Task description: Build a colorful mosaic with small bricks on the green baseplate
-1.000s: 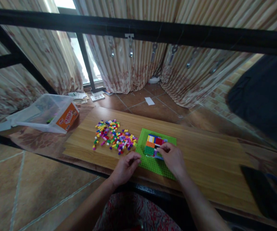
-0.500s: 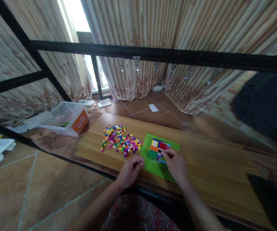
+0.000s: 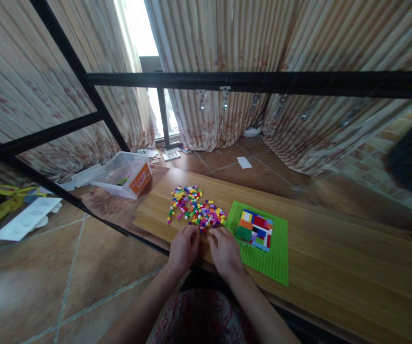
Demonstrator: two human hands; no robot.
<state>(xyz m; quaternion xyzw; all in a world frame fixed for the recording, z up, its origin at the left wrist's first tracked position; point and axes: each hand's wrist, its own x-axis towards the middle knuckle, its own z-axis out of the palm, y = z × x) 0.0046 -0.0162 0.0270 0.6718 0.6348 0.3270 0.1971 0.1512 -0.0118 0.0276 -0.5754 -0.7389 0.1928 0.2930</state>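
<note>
One shift: right hand (image 3: 225,249) has left brick panel (image 3: 257,228) for loose bricks (image 3: 210,216), centre, near left hand (image 3: 184,247); placing apparently paused; both hands' grip indeterminable.

The hands (image 3: 225,251) and forearms (image 3: 263,306) are bare, the garment (image 3: 206,313) patterned in red and pale swirls.

This looks like a home: patterned curtains (image 3: 213,38) hang to a tiled floor (image 3: 98,267), toy bricks (image 3: 207,212) lie towards the table's left edge (image 3: 152,198), a box (image 3: 141,179) just beyond.
</note>
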